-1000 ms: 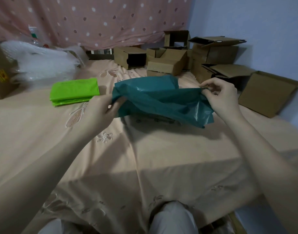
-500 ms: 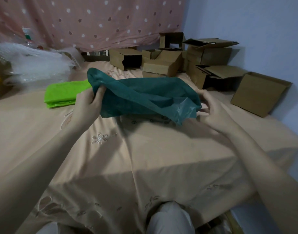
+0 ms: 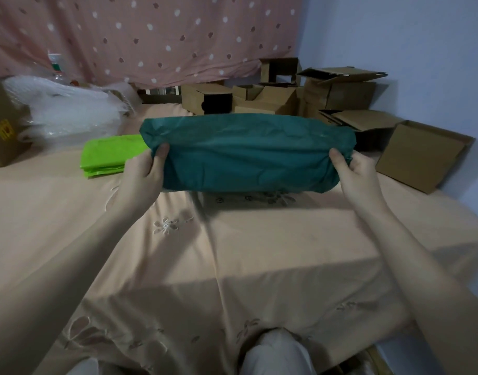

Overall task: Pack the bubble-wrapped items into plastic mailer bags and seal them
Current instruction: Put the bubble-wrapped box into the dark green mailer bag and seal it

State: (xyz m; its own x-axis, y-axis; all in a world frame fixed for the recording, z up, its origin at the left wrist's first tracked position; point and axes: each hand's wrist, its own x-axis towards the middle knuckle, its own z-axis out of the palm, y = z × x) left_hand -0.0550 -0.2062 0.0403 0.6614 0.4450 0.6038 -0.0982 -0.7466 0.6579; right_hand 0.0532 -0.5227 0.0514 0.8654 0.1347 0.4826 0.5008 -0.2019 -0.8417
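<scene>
peach cloth with stitched flowers covered the bed [image 3: 259, 253], and a pale-clad knee [image 3: 275, 353] showed at its near edge, cut off by the frame. just past the embroidered flower, both hands held the teal mailer bag [image 3: 248, 155] lengthwise above the bed, stuffed full and rounded; what filled it was hidden by the plastic. the left hand [image 3: 143, 174] gripped the bag's left end, thumb on top and fingers curled under out of sight. the right hand [image 3: 359, 171] pinched the bunched right end, thumb over it, the other fingers hidden behind.

just left of the teal bag, partly behind it, lay a flat stack of lime green mailers [image 3: 108, 155]. beyond those sat a heap of clear bubble wrap [image 3: 64, 112], blurred, its contents impossible to make out, with a brown box [image 3: 2, 131] at the frame's left edge. behind and right of the teal bag stood open cardboard boxes [image 3: 340, 93], their insides dark. farthest back hung a pink dotted curtain [image 3: 140, 36].
</scene>
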